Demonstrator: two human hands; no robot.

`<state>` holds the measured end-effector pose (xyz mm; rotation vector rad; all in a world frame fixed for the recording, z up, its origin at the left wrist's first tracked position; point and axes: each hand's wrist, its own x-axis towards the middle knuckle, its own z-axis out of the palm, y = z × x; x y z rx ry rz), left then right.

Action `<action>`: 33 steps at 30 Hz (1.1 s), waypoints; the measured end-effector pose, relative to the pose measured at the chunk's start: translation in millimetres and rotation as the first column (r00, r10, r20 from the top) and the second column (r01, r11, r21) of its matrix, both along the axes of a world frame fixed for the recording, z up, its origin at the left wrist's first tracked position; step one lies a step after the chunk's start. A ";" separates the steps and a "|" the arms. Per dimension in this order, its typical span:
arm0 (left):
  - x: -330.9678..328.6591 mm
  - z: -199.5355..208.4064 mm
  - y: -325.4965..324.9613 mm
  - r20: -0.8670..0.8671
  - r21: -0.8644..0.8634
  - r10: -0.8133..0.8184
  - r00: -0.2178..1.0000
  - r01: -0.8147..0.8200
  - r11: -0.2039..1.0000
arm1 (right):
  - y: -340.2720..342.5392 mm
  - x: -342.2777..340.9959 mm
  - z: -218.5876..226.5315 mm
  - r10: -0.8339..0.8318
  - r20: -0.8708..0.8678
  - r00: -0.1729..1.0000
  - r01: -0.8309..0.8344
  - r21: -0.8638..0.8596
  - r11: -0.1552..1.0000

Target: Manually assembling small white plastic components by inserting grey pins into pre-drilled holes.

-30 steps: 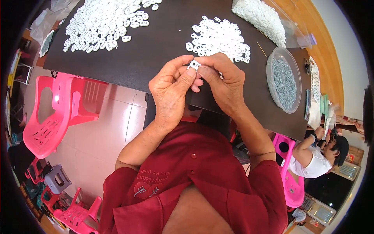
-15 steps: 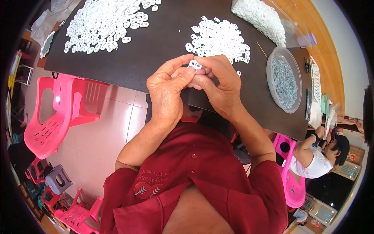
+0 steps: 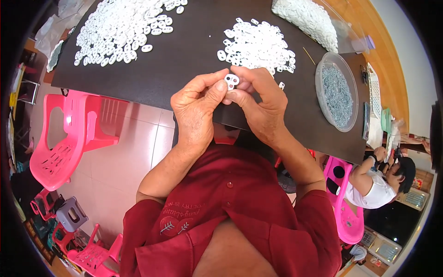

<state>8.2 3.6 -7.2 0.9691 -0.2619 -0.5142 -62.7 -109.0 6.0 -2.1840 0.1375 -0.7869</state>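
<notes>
Between my fingertips, above the table's near edge, is a small white plastic oval piece (image 3: 235, 78) with two holes. A second white part shows just below it, partly covered by my thumbs; whether the two are joined I cannot tell. My left hand (image 3: 196, 104) pinches the piece from the left with thumb and forefinger. From the right, my right hand (image 3: 265, 104) grips it, its other fingers curled behind. Beyond my hands lies a pile of small white holed pieces (image 3: 258, 46). A larger heap of white oval pieces (image 3: 113, 34) spreads over the table's far left.
On the dark table (image 3: 194, 48), a round clear tub (image 3: 318, 87) of small metal screws stands at the right. Behind it are a clear container of white pieces (image 3: 307, 21) and a thin stick (image 3: 309, 56). A pink chair (image 3: 67, 147) stands left; another person (image 3: 369, 184) sits at the right.
The white piece has tilted so that its holed face shows more plainly. Both hands have shifted slightly down and keep their pinch.
</notes>
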 end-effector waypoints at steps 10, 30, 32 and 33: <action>-0.1 3.7 0.9 0.040 -0.052 0.013 0.999 -0.011 0.999 | 7.1 -1.4 -2.2 0.021 0.020 1.000 -0.023 0.099 0.995; -5.9 -5.8 -6.0 0.036 -0.143 0.052 0.998 -0.046 0.989 | 8.4 3.6 -14.2 -0.004 0.241 0.970 0.013 -0.038 0.999; -4.6 -5.1 -5.7 0.029 -0.137 0.045 0.999 -0.041 0.990 | 12.1 3.5 -15.3 -0.041 0.172 0.984 0.025 0.095 0.995; -3.6 -2.9 -5.1 0.024 -0.139 0.043 0.999 -0.039 0.990 | 13.1 3.7 -14.9 -0.041 0.172 0.984 0.024 0.095 0.995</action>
